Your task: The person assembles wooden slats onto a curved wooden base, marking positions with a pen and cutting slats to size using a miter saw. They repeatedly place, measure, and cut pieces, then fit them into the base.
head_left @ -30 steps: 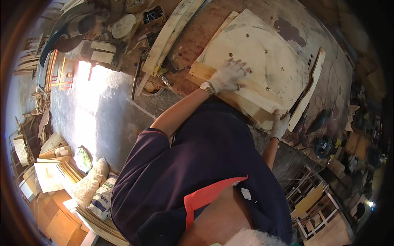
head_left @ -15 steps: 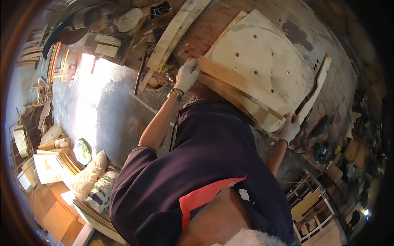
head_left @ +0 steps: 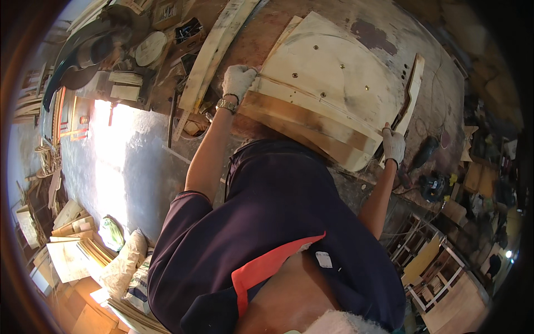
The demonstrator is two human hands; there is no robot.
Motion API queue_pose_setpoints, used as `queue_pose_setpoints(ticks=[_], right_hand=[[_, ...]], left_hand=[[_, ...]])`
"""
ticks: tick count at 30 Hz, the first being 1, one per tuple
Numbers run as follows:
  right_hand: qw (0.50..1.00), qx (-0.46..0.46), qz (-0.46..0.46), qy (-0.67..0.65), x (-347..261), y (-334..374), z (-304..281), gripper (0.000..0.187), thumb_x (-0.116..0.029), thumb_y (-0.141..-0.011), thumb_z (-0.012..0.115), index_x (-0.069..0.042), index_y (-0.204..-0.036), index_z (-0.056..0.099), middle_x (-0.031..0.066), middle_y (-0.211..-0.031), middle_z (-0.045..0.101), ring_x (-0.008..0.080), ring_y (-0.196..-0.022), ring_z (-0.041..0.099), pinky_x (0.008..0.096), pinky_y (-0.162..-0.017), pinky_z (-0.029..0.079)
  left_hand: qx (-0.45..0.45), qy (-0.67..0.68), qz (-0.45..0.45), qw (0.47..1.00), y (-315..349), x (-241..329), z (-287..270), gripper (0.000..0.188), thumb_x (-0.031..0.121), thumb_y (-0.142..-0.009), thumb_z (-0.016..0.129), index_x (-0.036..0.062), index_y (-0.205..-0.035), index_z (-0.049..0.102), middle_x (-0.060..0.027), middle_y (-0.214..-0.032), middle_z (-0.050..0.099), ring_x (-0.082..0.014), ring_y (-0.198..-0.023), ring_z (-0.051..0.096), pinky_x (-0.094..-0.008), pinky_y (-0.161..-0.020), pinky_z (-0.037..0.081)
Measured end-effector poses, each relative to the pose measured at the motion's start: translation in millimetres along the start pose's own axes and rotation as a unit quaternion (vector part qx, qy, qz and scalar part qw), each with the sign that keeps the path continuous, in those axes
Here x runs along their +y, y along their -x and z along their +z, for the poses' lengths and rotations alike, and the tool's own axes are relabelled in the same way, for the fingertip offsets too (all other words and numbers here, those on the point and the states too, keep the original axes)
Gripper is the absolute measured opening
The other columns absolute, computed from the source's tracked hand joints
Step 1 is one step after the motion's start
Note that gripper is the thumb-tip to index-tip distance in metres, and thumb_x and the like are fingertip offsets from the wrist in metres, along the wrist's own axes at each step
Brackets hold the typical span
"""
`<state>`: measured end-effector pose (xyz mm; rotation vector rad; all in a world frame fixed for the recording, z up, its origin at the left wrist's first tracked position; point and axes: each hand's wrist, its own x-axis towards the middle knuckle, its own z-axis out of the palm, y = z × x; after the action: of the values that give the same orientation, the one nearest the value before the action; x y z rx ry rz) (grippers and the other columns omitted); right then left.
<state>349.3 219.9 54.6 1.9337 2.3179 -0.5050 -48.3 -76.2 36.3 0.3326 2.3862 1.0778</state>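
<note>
Both my hands wear pale work gloves. My left hand (head_left: 239, 82) is closed on the left end of a long, flat wooden board (head_left: 311, 106). At the other end, my right hand (head_left: 394, 146) grips it with bent fingers. The board lies across the near part of a pale wooden panel (head_left: 346, 83) with a curved outline and several metal-lined holes. Whether the board rests on the panel or hovers just over it, I cannot tell. A brown, shaded strip of wood (head_left: 300, 119) shows along the board's near side.
Right of the panel lies a notched, curved wooden piece (head_left: 411, 103). Long curved planks (head_left: 217, 58) stretch away at the left. Dark power tools (head_left: 432, 185) sit at the table's right side. Wood offcuts (head_left: 69, 259) and sacks (head_left: 123, 267) are piled at lower left.
The board has moved away from me, farther onto the panel, with both hands still at its ends. My view has shifted too, so the surroundings sit differently.
</note>
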Motion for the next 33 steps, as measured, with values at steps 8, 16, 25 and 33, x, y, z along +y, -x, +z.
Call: queue_pose_setpoints(ticks=[8, 16, 25, 33], right_hand=[[0.997, 0.018, 0.028, -0.063, 18, -11, 5, 0.068, -0.058, -0.097, 0.053, 0.005, -0.107, 0.074, 0.0259, -0.084, 0.07, 0.04, -0.079, 0.068, 0.0481, -0.073, 0.05], [0.974, 0.027, -0.025, -0.222, 34, -3, 47, 0.052, -0.036, -0.101, 0.059, 0.005, -0.134, 0.063, 0.0122, -0.104, 0.073, 0.0219, -0.082, 0.069, 0.0359, -0.072, 0.053], [0.995, 0.021, -0.003, -0.097, 28, 56, 67, 0.039, -0.035, -0.092, 0.066, 0.001, -0.104, 0.068, 0.0248, -0.093, 0.07, 0.0408, -0.089, 0.068, 0.0463, -0.079, 0.051], [0.995, 0.087, 0.019, -0.05, 3, 51, 63, 0.04, -0.036, -0.085, 0.07, 0.0, -0.103, 0.067, 0.0248, -0.105, 0.069, 0.0428, -0.104, 0.066, 0.0511, -0.09, 0.052]], left_hand=[[-0.034, 0.228, -0.03, 0.973, -11, -9, 4, 0.059, 0.052, -0.105, 0.054, -0.0022, -0.093, 0.075, -0.0081, -0.07, 0.071, -0.0127, -0.058, 0.064, -0.028, -0.055, 0.05], [0.044, -0.089, 0.09, 0.991, 2, -50, 15, 0.056, 0.055, -0.099, 0.052, 0.0024, -0.106, 0.071, -0.0216, -0.093, 0.072, -0.0425, -0.091, 0.067, -0.0483, -0.079, 0.049], [-0.018, -0.094, 0.124, 0.988, 47, -103, 14, 0.035, 0.032, -0.092, 0.065, -0.0016, -0.098, 0.064, -0.0278, -0.1, 0.062, -0.0479, -0.091, 0.061, -0.0514, -0.08, 0.048], [0.065, -0.137, 0.144, 0.978, 52, -68, 28, 0.034, 0.033, -0.094, 0.065, 0.0011, -0.104, 0.066, -0.0242, -0.111, 0.059, -0.0464, -0.101, 0.061, -0.0492, -0.087, 0.048]])
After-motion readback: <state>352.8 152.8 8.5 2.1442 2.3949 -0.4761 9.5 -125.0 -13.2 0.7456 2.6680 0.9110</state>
